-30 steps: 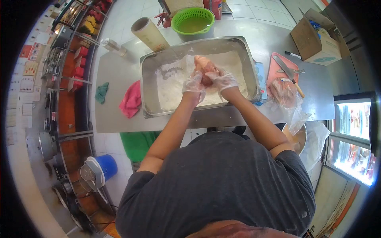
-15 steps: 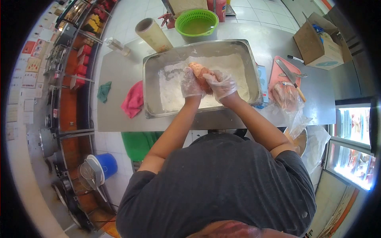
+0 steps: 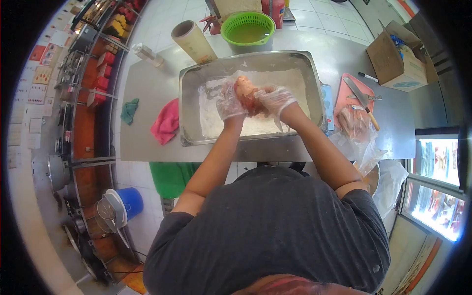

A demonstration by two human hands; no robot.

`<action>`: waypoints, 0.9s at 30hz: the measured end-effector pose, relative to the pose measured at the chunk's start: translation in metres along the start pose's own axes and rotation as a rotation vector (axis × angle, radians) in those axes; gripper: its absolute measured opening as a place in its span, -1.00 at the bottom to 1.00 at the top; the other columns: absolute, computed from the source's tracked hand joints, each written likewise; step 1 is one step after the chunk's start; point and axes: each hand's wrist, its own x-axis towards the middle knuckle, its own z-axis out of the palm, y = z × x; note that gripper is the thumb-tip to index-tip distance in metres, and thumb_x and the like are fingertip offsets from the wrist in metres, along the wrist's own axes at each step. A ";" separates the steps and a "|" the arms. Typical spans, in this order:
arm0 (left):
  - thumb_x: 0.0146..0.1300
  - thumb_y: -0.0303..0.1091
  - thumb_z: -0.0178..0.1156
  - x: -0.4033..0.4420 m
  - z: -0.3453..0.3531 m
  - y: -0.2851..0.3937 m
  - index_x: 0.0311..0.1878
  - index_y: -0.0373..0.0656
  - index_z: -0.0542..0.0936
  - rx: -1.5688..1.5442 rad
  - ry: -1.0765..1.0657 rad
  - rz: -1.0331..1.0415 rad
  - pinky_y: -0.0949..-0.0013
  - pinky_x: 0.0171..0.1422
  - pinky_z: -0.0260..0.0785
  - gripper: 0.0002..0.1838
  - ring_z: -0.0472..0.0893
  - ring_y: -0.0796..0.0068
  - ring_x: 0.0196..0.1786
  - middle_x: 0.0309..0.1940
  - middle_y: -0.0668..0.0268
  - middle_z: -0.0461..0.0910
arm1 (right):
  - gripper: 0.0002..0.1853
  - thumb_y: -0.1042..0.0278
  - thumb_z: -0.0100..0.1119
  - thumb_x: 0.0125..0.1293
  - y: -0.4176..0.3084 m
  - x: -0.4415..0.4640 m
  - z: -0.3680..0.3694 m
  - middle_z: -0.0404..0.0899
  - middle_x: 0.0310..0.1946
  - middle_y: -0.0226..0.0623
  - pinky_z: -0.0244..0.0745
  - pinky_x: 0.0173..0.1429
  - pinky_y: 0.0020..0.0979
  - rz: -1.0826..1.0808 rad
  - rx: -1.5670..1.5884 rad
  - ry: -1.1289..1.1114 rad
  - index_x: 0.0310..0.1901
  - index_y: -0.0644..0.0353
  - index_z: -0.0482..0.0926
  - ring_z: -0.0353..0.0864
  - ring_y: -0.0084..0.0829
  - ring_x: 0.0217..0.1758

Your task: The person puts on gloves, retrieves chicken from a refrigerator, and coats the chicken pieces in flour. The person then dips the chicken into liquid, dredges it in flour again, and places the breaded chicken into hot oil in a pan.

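No text or numbers coming through readable. Box is showing 1 teal oval mark on its side; any lettering in it isn't resolving. Wall sheets are carrying coloured print, but it's all coming out too small and blurred to read.

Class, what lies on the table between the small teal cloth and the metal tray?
In the head view, a pink cloth lies between the teal cloth and the metal tray.
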 end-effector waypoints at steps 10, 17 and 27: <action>0.59 0.02 0.05 -0.010 0.013 0.040 0.16 -0.16 0.59 -0.954 0.002 -0.489 0.42 -0.13 0.55 -0.57 0.64 0.50 -0.14 -0.13 0.38 0.65 | -0.75 0.13 0.23 0.47 0.031 0.006 0.004 0.63 -0.32 -0.38 0.49 -0.22 -0.40 0.040 0.480 0.000 -0.17 0.17 0.63 0.60 -0.50 -0.29; 0.54 -0.11 0.20 -0.014 0.010 0.027 -0.09 -0.04 0.58 -1.066 -0.265 -0.996 0.40 -0.21 0.51 -0.79 0.60 0.54 -0.34 -0.37 0.41 0.58 | -0.78 0.20 0.18 0.47 0.059 0.015 0.002 0.67 -0.30 -0.32 0.48 -0.16 -0.34 -0.035 0.507 0.016 -0.21 0.17 0.67 0.63 -0.43 -0.31; 0.55 0.01 0.15 -0.016 0.019 0.053 0.02 -0.09 0.59 -1.019 -0.091 -0.720 0.38 -0.37 0.44 -0.66 0.54 0.53 -0.41 -0.39 0.42 0.56 | -0.54 -0.04 -0.08 0.58 0.031 0.020 0.025 0.72 -0.27 -0.11 0.61 -0.14 -0.19 -0.027 -0.275 0.171 0.18 0.14 0.59 0.73 -0.17 -0.29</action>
